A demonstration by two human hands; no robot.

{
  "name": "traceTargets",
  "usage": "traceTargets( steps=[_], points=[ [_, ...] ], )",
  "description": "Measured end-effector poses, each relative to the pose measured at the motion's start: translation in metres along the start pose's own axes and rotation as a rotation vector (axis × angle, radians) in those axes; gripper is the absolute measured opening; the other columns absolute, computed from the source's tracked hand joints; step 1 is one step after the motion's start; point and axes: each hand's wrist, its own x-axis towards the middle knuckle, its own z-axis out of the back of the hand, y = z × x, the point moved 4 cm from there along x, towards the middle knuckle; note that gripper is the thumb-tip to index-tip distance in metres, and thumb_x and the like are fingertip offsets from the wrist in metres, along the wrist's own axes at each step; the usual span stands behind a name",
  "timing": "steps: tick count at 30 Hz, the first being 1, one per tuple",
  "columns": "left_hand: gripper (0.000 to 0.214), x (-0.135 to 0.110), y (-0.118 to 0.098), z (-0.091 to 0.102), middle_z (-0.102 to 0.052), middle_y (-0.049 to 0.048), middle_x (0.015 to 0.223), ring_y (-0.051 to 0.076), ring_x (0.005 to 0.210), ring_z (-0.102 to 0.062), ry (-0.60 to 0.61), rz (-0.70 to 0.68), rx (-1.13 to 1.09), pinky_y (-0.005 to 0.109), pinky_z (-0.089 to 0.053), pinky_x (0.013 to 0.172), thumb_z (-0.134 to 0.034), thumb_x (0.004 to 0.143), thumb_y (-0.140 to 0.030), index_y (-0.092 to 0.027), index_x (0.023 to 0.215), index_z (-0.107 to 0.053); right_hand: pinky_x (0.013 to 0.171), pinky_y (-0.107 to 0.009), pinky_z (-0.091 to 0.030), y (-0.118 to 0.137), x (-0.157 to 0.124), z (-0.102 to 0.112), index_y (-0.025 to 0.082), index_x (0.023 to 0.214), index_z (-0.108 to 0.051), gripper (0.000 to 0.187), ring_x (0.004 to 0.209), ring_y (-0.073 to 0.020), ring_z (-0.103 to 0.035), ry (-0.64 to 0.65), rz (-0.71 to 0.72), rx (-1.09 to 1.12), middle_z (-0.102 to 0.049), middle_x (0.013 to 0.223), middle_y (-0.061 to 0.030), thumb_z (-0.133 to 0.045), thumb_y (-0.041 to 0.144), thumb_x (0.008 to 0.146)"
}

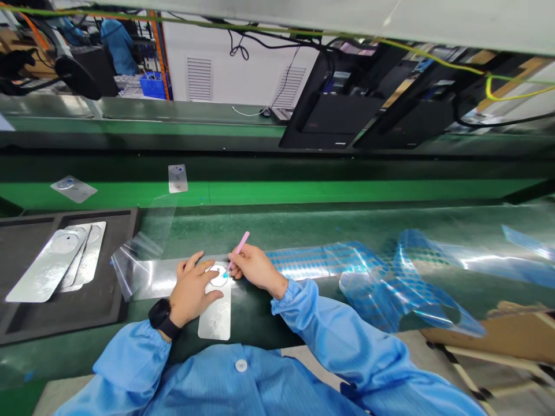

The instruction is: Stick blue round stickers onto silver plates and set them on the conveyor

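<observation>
A silver phone back panel with a round camera ring lies on the green bench in front of me. My left hand rests over its left side with the fingers spread, holding nothing. My right hand is closed around pink tweezers, tilted with the tip down at the ring. Right at that tip sits a small blue dot sticker; whether the tweezers pinch it I cannot tell. Beside my right hand runs a clear strip with rows of blue dots. Clear film extends under and left of the panel.
A black foam tray at the left holds several silver panels. Two smaller grey cards lie by the bench's back edge. The dotted film curls across the right side. Black monitors stand behind, and a cardboard box is at lower right.
</observation>
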Motion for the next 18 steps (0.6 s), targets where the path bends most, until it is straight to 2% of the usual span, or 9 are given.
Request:
traceTargets(
  steps=[6, 18],
  points=[
    [0.035, -0.0016, -0.0032, -0.0006, -0.066, 0.0088, 0.123, 0.039, 0.129, -0.044, -0.012, -0.017, 0.016, 0.056, -0.031, 0.097, -0.079, 0.069, -0.03, -0.026, 0.103, -0.069, 0.044, -0.019, -0.05, -0.006, 0.004, -0.0042, 0.015, 0.072, -0.054, 0.018, 0.046, -0.0104, -0.061, -0.01, -0.028, -0.056, -0.061, 0.054, 0.0011, -0.054, 0.015, 0.09],
    [0.034, -0.0035, -0.0021, -0.0042, -0.065, 0.0094, 0.125, 0.037, 0.128, -0.046, -0.036, -0.035, 0.045, 0.057, -0.032, 0.097, -0.078, 0.072, -0.033, -0.026, 0.104, -0.069, 0.043, -0.016, -0.049, 0.0025, -0.0025, -0.005, 0.015, 0.07, -0.053, 0.02, 0.046, -0.0093, -0.061, -0.054, -0.074, -0.064, -0.061, 0.055, 0.0025, -0.056, 0.013, 0.09]
  ],
)
